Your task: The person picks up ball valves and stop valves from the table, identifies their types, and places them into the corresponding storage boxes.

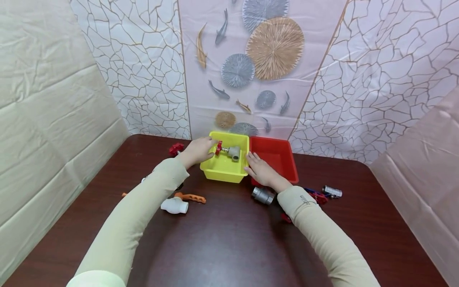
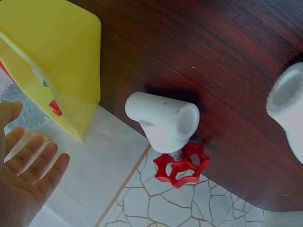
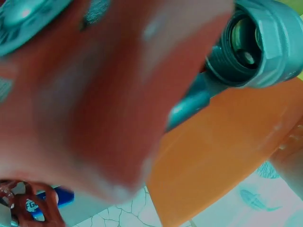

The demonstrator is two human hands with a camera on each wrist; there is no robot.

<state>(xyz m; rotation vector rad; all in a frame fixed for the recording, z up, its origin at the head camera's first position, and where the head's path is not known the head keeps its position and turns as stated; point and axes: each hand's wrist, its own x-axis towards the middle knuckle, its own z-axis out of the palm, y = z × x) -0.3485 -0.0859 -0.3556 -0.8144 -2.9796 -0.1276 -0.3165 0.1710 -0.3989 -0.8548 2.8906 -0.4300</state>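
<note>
My left hand (image 1: 197,151) is at the left rim of the yellow tray (image 1: 224,176), its fingers extended and holding nothing. In the left wrist view those fingers are spread beside the tray wall. Inside the tray lies a valve (image 1: 234,153) with a red handwheel and a pale grey body. My right hand (image 1: 263,170) reaches with straight fingers to where the yellow tray meets the red tray (image 1: 293,165); whether it touches a rim, I cannot tell. Just below that hand lies a grey metal fitting (image 1: 263,195). A white valve with a red handwheel (image 2: 182,168) stands left of the yellow tray.
A white valve (image 1: 174,205) and an orange handle (image 1: 193,197) lie left of centre, partly behind the left sleeve. Near the right forearm are a red handwheel (image 1: 319,197) and a silver fitting (image 1: 332,191). A blurred reddish shape (image 3: 109,104) covers much of the right wrist view.
</note>
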